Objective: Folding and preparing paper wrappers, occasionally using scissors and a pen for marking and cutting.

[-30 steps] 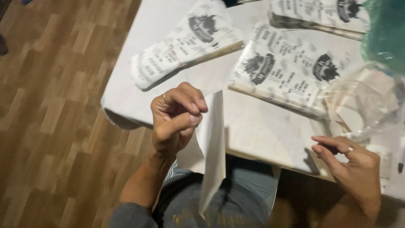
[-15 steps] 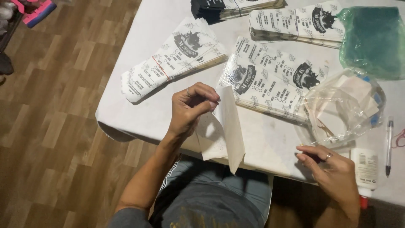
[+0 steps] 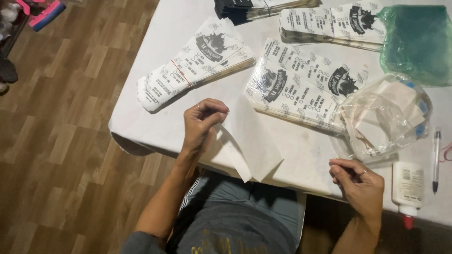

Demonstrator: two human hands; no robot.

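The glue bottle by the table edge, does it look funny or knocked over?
Yes. The white glue bottle lies flat on the white table, its red tip poking past the near edge, beside the right hand. No glue looks spilled.

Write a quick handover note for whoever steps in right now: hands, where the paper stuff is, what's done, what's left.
Left hand: pinching the top of a folded white paper sheet at the table edge.
Right hand: fingers curled, holding nothing clearly visible, beside the clear plastic bag of paper pieces.
Glue bottle and pen lie at the right.
Done: bundles of printed paper bags are stacked on the table.
Left: the sheet in the grip looks only partly folded; no glue seen on it.
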